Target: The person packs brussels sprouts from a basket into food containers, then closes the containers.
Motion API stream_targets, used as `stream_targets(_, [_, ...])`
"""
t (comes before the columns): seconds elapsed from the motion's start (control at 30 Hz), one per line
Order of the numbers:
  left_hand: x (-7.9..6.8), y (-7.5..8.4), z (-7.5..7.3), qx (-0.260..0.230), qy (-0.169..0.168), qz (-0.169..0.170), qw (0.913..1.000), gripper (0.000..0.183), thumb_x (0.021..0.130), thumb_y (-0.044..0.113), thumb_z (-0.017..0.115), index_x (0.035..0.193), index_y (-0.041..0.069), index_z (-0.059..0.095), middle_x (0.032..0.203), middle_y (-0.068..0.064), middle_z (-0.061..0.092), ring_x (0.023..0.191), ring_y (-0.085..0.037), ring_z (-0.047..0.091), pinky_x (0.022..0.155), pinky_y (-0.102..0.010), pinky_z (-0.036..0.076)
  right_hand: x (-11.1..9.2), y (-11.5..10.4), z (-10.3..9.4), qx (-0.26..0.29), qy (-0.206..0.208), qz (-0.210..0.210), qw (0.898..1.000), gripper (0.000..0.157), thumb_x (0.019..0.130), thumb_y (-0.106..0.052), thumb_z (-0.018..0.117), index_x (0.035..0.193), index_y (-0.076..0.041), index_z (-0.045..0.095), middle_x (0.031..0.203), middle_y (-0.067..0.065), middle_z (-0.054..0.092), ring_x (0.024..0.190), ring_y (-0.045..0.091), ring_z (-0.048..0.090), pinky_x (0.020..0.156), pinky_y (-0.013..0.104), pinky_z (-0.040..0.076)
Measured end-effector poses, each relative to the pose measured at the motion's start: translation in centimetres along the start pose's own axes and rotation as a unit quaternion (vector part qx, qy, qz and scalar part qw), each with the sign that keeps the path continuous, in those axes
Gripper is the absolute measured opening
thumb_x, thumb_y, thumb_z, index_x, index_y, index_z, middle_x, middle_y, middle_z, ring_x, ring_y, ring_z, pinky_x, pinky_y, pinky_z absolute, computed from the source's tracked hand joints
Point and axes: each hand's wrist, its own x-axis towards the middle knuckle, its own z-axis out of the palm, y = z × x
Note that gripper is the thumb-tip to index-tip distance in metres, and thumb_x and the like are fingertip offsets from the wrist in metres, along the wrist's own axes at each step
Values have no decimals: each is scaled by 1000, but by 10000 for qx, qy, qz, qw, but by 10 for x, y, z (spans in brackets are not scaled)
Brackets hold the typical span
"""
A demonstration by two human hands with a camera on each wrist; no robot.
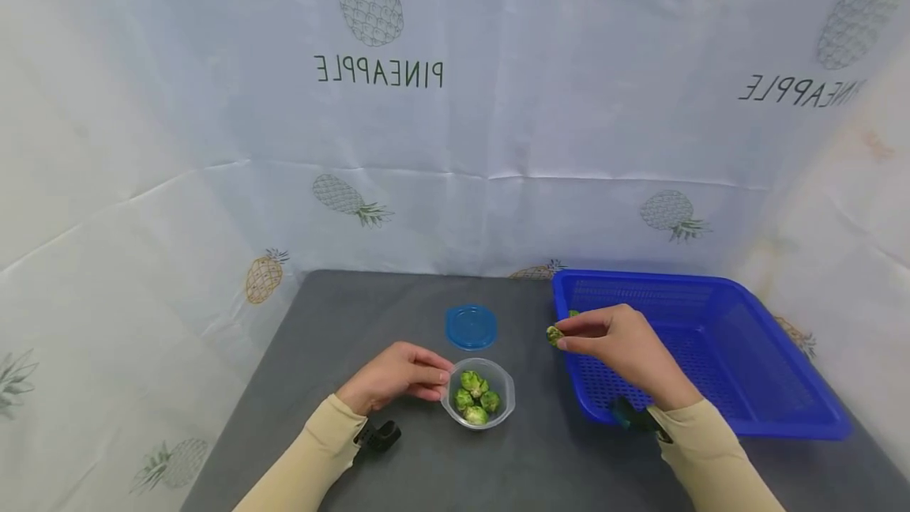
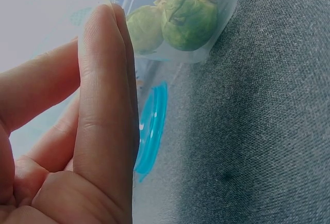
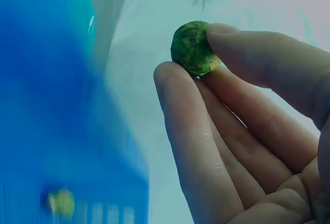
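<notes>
My left hand holds the left rim of a small clear plastic container on the table. Several green Brussels sprouts lie inside it; a sprout also shows through its wall in the left wrist view. Above the near-left rim of a blue basket, my right hand pinches one Brussels sprout between thumb and fingertips. Another sprout, blurred in the right wrist view, is in the basket, mostly hidden behind the hand in the head view.
A round blue lid lies flat on the grey table, just behind the container. The basket takes up the table's right side. White cloth with pineapple prints hangs around the back and sides.
</notes>
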Motion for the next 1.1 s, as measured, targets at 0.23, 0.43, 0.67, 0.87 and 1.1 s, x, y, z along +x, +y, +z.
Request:
stream_targets(0.23, [4,1,2,-35,6,-44,10000,35,101,13,78,132,-3,75,117,-16,80,93,-17,81,88,-35,70,6,-22,56,427,-191,-435,9980,23,93,-31,87,115,-23,85,112,-1,82,98,14,78,85,37,68])
stream_targets(0.43, [6,1,4,-89,35,-92,9999,33,101,13,78,130,-3,76,113,-15,81,91,-17,81,87,-35,70,10,-30,97,587,-466,-731,9945,19,92,-27,88,110,-20,87,103,-2,84,90,10,78,77,28,67])
stream_targets(0.67, [4,2,2,-119,64,-159,9998,33,101,14,78,130,-3,76,115,-16,81,92,-16,81,88,-35,70,13,-33,118,599,-677,-897,9919,18,90,-22,89,107,-15,87,98,-1,84,85,10,78,71,24,66])
stream_targets(0.87, [2,2,1,-59,87,-119,9999,34,101,13,77,130,-4,75,113,-14,81,91,-16,80,87,-34,70,15,-31,124,593,-808,-977,9902,17,91,-22,89,107,-15,87,97,-1,84,84,9,78,70,23,65])
stream_targets(1.1, [1,2,2,-17,70,-93,9999,35,101,14,77,130,-5,75,113,-15,81,90,-15,80,87,-35,70,15,-29,128,426,-806,-1127,9894,16,91,-18,89,106,-15,86,94,-2,83,82,8,77,68,23,64])
